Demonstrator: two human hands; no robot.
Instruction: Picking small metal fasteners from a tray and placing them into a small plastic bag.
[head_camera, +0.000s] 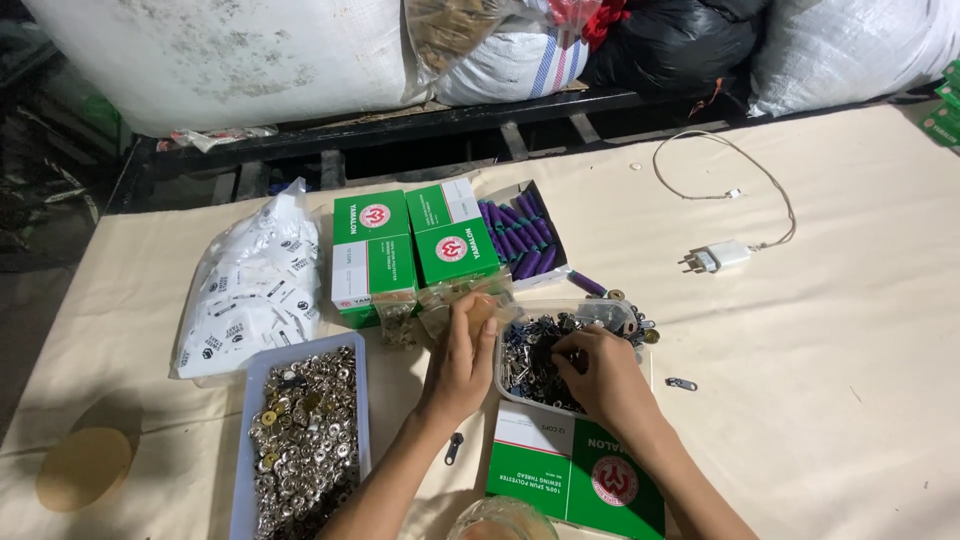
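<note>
Three green boxes lie on the tabletop: two (373, 255) (452, 238) side by side toward the far edge, a third (580, 470) at the near edge under the right forearm. One open box (520, 238) beside the far pair is filled with purple spools lying in rows; one more purple spool (587, 284) lies loose just beyond its near corner. One clear tub (560, 345) in the middle holds a heap of small dark and silver metal pieces, probably zipper pulls. One blue tray (300, 440) at the near left is full of round silver and brass snap buttons. One clear bag (255, 285) of white labels lies left of the green pair. One white charger (720, 256) with its looped cable lies toward the far right. Two single metal pieces lie loose: one (681, 383) right of the tub, one (455, 447) beside the left wrist.

The left hand (462, 358) rests at the tub's left rim, fingers curled around a small clear bag (465, 300). The right hand (600, 375) reaches into the tub, fingertips pinched narrow among the pieces; what it grips I cannot tell.
</note>
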